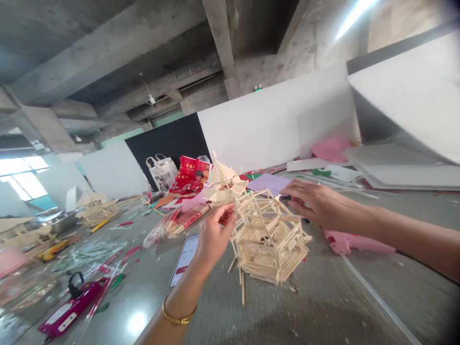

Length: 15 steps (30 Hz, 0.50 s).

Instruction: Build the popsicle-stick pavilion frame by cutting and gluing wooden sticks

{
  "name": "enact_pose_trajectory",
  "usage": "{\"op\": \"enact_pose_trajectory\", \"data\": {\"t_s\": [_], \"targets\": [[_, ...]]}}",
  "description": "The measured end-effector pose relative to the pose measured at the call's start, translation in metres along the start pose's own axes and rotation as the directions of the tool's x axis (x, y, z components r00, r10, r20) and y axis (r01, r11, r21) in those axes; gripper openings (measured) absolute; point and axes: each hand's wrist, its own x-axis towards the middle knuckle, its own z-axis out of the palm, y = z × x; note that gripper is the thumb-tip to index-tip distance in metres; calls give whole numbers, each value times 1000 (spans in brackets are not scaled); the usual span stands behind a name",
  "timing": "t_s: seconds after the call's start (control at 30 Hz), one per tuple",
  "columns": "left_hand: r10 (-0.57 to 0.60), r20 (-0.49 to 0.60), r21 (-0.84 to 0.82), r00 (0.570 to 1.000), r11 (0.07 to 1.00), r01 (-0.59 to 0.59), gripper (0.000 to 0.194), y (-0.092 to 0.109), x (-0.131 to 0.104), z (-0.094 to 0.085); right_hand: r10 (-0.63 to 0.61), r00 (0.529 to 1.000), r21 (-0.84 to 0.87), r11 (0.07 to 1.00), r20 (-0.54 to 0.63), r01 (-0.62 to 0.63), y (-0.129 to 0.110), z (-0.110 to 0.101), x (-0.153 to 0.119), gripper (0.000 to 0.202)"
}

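A small house-like frame (269, 244) built of thin wooden sticks stands on the table in front of me. My left hand (214, 235) is at its left side, fingers loosely curled and thumb apart; whether the fingertips touch the sticks I cannot tell. By the frame's upper right corner, my right hand (312, 199) is held with its fingers bent and apart, with nothing visible in them. Right behind the frame is a stick-built pointed roof (223, 177). A few loose sticks (243, 287) lie against the frame's lower left.
Left of my wrist lies a phone (184, 258), beside bundled sticks (189, 218). Farther left are a purple power strip (74, 306), plastic scraps and another stick model (97, 211). A red bag (190, 177) stands behind; a pink glue gun-shaped object (339, 242) sits under my right forearm.
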Motion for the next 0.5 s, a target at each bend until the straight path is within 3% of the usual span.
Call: {"op": "enact_pose_trajectory", "data": {"t_s": [0.23, 0.5], "targets": [[30, 3, 12, 1000, 999, -30, 25, 5, 0, -2, -60, 997, 13, 998, -54, 61, -9, 6, 23, 32], [64, 5, 52, 998, 997, -64, 24, 3, -1, 4, -133, 991, 12, 991, -9, 133, -14, 13, 48, 33]]}}
